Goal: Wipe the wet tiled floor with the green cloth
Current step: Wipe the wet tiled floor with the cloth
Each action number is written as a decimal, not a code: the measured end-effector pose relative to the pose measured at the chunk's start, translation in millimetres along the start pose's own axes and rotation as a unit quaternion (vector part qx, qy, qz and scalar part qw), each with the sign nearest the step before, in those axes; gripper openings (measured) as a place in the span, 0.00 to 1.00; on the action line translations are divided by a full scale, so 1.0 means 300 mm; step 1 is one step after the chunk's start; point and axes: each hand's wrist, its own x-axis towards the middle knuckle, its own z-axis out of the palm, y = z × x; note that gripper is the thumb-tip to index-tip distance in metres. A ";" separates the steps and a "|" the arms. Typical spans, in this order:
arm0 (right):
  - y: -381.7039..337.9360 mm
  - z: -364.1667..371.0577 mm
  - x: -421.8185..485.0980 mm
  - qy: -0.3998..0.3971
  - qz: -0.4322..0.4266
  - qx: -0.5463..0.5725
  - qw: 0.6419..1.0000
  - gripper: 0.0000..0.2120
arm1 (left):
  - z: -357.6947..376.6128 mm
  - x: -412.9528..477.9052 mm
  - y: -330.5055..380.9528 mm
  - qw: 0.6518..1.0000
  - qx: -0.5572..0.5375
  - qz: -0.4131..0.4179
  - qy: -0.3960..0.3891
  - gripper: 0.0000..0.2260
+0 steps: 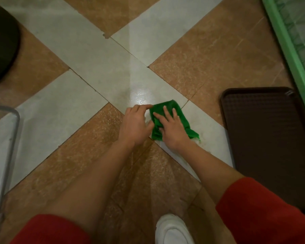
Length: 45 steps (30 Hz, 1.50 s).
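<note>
The green cloth (167, 110) lies crumpled on the tiled floor (99, 74) where brown and pale grey tiles meet. My right hand (173, 129) presses flat on the cloth, fingers spread and straight. My left hand (136, 124) is just left of it, with its fingertips pinching the cloth's upper left edge. A shiny wet patch (139, 96) glistens on the pale tile right above my hands.
A dark brown tray (264, 138) lies on the floor to the right, next to a green frame (287, 43). A metal tube leg (7, 155) stands at the left and a dark round object (0, 41) sits at the upper left. My white shoe (173, 229) is below.
</note>
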 end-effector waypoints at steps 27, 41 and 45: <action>0.169 -0.056 -0.026 0.026 0.110 -0.011 0.993 0.33 | 0.061 0.045 0.065 0.998 0.008 0.043 -0.035 0.21; 0.118 -0.037 -0.039 -0.065 -0.048 -0.085 0.993 0.37 | 0.046 0.035 0.034 0.997 0.043 0.028 -0.050 0.21; 0.153 -0.075 -0.006 -0.045 0.054 -0.013 0.997 0.35 | 0.041 0.020 0.026 0.997 0.050 0.026 -0.056 0.22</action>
